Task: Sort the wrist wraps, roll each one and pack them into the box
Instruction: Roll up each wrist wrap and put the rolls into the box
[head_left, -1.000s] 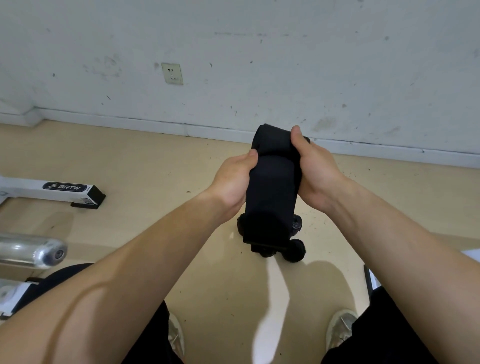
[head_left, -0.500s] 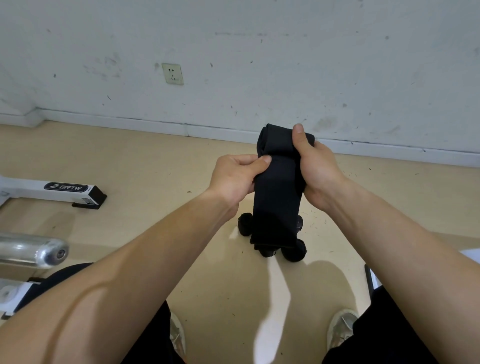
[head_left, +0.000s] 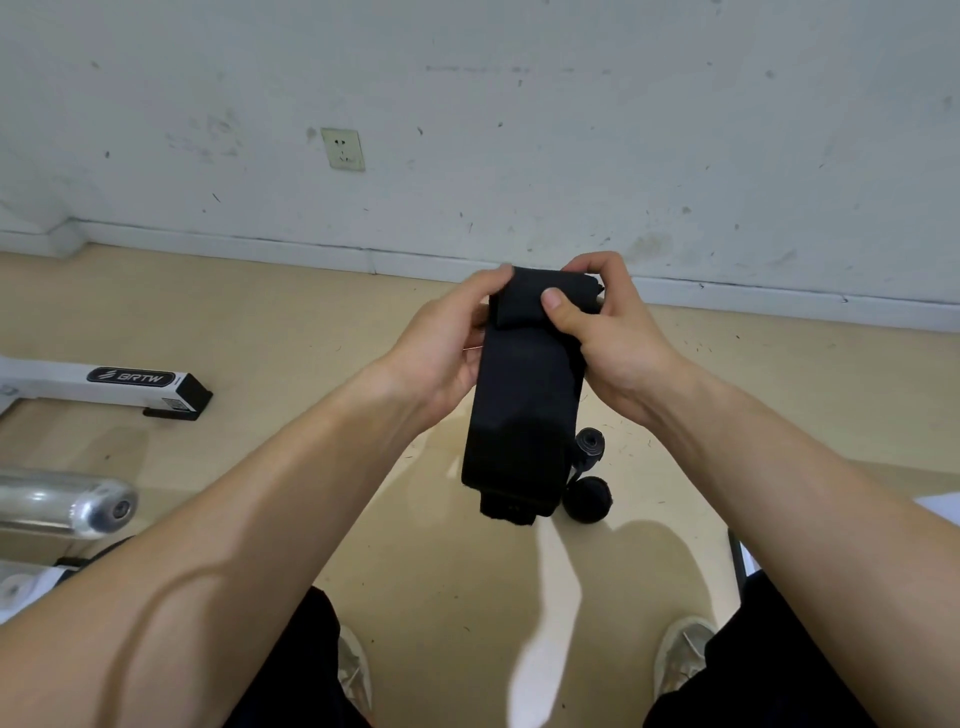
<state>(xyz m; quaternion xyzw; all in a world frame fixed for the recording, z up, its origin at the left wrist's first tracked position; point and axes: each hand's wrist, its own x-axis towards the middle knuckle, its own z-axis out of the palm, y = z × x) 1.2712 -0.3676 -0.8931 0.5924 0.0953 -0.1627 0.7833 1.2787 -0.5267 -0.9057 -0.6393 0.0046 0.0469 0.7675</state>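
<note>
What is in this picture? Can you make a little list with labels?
left hand: grips the wrap's top
right hand: thumb presses the rolled top
wrap: black, top rolled, rest hangs down
rolls: black, on the floor behind the wrap
floor: tan
socket: on the wall
box: not in view

the left hand (head_left: 441, 353) and the right hand (head_left: 613, 332) hold a black wrist wrap (head_left: 524, 415) in the air, both pinching its folded top end while the rest hangs down. below it, two rolled black wraps (head_left: 588, 470) lie on the beige floor (head_left: 260, 322). a white machine leg (head_left: 104, 382) stands at the left, and a socket (head_left: 343, 149) is on the wall (head_left: 571, 130).
</note>
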